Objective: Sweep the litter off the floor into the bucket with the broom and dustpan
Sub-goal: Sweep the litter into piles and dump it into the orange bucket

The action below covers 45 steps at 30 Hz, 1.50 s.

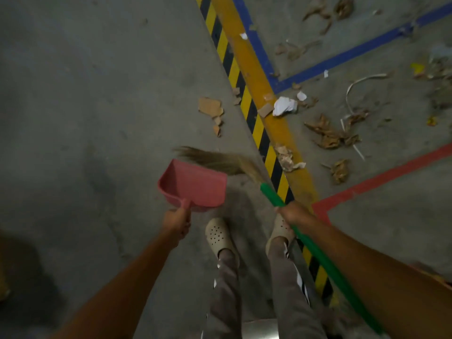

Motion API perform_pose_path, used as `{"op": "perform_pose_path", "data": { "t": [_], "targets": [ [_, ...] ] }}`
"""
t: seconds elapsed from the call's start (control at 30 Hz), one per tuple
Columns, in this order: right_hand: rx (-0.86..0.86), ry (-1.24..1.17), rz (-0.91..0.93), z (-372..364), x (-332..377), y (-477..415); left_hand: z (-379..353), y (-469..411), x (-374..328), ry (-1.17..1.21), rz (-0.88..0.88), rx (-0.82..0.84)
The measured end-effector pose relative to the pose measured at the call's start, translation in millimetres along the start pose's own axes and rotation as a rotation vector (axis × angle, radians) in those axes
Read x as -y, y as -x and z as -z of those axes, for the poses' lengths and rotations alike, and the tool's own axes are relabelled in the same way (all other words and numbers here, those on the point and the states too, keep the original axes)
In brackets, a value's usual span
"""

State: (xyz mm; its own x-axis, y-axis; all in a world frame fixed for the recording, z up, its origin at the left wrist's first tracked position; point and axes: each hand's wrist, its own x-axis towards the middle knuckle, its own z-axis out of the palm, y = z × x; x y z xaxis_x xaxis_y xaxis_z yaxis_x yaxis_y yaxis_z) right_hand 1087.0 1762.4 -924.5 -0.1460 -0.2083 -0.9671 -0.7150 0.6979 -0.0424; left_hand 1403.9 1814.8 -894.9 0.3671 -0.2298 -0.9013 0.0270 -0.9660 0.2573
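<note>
My left hand (pixel 177 222), lower centre-left of the frame, has its fingers curled round the handle of the pink dustpan (pixel 195 187), which hangs tilted above the concrete floor (pixel 85 106) with its mouth toward the upper right. Above it, at mid-frame, lie torn cardboard scraps (pixel 210 107). The broom (pixel 305 241) runs from the lower right up to centre, its straw bristles just behind the dustpan's far edge. My beige clogs (pixel 217 234) stand below the pan. My right hand (pixel 291 212) grips the broom's green handle near the bristle end. Right of the yellow-and-black hazard stripe (pixel 252 113) sit crumpled white paper (pixel 283 106) and dry leaves (pixel 327 135).
</note>
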Motion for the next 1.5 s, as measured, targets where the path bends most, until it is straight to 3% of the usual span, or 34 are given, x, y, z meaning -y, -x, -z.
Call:
{"op": "perform_pose_path", "data": {
  "t": [0.17, 0.4, 0.57, 0.7, 0.83, 0.97, 1.03, 1.17, 1.3, 1.4, 1.5],
  "targets": [
    [-0.101, -0.22, 0.016, 42.4, -4.5, -46.8, -29.5, -39.3, -28.9, -0.057, -0.073, 0.059],
    [-0.413, -0.669, 0.046, 68.1, -4.9, -56.3, -61.4, -54.3, -52.1, -0.05, -0.13, 0.09],
    [-0.521, -0.609, 0.138, 58.7, -14.6, -38.2, -70.1, -51.9, -54.6, -0.002, -0.157, 0.078],
    [-0.424, -0.305, 0.246, 39.9, -14.7, -31.0, -75.8, -54.5, -44.6, 0.017, -0.148, -0.021],
    [-0.199, -0.029, 0.289, 24.4, 9.9, -29.2, -74.6, -59.2, -34.1, 0.07, -0.134, -0.095],
    [0.102, -0.269, 0.15, 23.6, 51.7, -43.2, -62.8, -75.2, -36.4, 0.044, -0.135, -0.12],
    [0.124, -0.405, 0.075, 32.8, 66.2, -51.8, -59.1, -82.6, -42.5, 0.028, -0.149, -0.1],
    [0.013, -0.64, 0.075, 59.8, 71.6, -71.5, -62.2, -87.1, -60.8, 0.02, -0.197, -0.074],
    [-0.259, -0.855, 0.093, 81.4, 54.8, -75.0, -69.7, -78.2, -69.8, 0.014, -0.236, -0.001],
    [-0.4, -0.828, 0.16, 90.8, 26.8, -68.9, -77.1, -65.8, -73.2, 0.011, -0.254, 0.002],
    [-0.382, -0.666, 0.245, 87.3, -4.7, -56.9, -80.8, -61.0, -69.7, 0.006, -0.246, -0.002]
  ]
}}
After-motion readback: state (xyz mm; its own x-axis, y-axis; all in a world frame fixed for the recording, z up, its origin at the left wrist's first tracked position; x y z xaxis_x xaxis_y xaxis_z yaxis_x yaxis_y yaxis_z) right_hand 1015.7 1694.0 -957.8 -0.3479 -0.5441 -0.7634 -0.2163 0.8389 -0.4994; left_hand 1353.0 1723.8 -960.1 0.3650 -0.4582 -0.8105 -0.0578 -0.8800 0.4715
